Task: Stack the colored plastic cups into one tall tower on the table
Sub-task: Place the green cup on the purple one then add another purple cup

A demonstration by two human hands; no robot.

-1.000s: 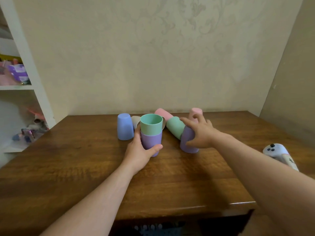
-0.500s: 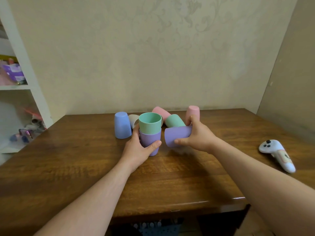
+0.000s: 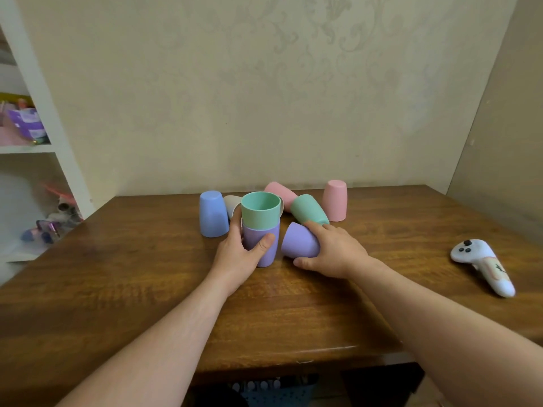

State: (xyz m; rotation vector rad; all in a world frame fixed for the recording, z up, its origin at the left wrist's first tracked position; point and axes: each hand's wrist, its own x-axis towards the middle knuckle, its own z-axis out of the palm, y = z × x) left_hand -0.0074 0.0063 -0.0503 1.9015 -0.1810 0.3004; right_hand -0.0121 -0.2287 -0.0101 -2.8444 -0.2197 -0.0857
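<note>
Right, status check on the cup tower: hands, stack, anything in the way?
Left hand gripping two-cup stack, upright. Right hand holding tilted purple cup beside it. Green cup lying close behind; no real obstruction.

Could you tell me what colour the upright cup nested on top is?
Mint green plastic cup; head view.

I have both bare forearms reaching in from the near edge of the surface toward its middle, converging as they go. My left hand (image 3: 239, 254) is curled, thumb on the near side and fingers wrapped round the far side, closed on an upright stack. My right hand (image 3: 332, 249) lies palm down just beside it, thumb stretched low along the surface, index finger extended, fingers draped over a tilted purple cup (image 3: 299, 240).
</note>
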